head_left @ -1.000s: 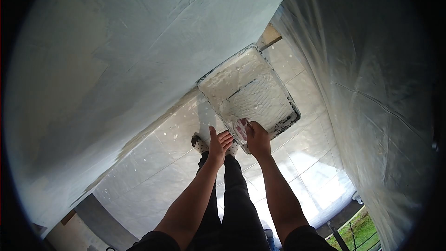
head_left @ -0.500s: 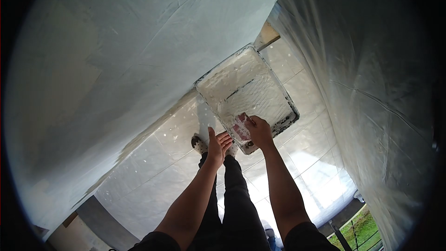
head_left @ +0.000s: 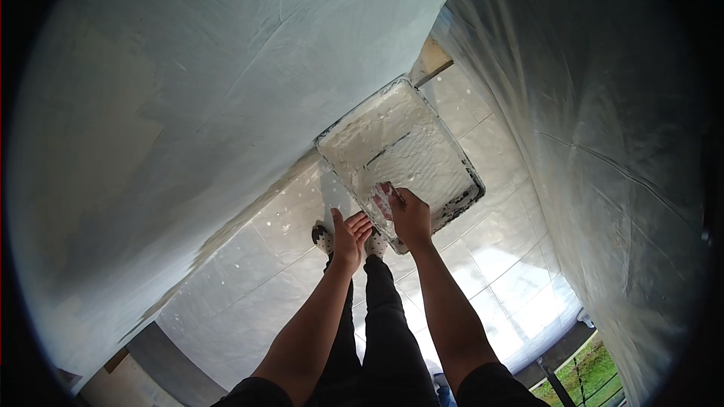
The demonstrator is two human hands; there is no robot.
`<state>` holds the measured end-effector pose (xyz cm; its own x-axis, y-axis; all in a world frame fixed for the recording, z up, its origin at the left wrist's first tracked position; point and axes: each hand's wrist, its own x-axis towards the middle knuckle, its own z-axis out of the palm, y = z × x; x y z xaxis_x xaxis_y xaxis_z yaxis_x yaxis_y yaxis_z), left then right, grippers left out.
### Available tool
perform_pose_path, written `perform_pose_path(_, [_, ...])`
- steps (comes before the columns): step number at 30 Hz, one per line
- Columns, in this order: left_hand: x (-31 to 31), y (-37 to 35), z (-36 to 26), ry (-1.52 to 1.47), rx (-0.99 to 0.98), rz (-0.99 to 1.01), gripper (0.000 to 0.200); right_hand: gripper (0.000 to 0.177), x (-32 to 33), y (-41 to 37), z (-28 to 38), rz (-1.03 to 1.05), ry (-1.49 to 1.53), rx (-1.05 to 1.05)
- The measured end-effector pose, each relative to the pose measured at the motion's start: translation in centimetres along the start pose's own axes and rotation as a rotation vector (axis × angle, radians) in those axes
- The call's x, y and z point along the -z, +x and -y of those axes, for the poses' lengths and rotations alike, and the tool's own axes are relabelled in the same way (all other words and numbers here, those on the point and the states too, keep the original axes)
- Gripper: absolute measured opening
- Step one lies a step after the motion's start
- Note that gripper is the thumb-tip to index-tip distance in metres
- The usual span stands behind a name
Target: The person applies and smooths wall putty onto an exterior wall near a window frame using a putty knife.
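My right hand (head_left: 412,218) is closed around a flat reddish tool (head_left: 383,200) smeared with white; its exact kind is hard to make out. It is over the near end of a dark-rimmed paint tray (head_left: 480,190). Thick white paint (head_left: 385,120) coats the tray, whose ridged part shows in the middle. Just left of the tray's near corner, my left hand (head_left: 348,240) is open, palm turned inward, thumb apart and fingers stretched. It holds nothing.
A pale, smeared wall (head_left: 188,105) rises on the left, close beside the tray. Plastic sheeting (head_left: 588,143) hangs on the right. My feet (head_left: 323,238) stand on a paint-spotted floor (head_left: 264,264). A wooden piece (head_left: 431,60) lies beyond the tray.
My right hand has shifted slightly left with the reddish tool, which is turned a little differently. The left hand has moved slightly left and stays open.
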<state>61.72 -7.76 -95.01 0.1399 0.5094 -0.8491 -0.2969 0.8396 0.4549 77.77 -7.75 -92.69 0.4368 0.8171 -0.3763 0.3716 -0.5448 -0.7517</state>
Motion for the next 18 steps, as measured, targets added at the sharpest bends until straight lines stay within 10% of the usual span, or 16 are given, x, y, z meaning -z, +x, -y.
perform_pose_path(18, [0.0,-0.2,0.2,-0.038,-0.004,0.010,0.114,0.021,-0.4,0.4,1.3,0.034,0.062,-0.036])
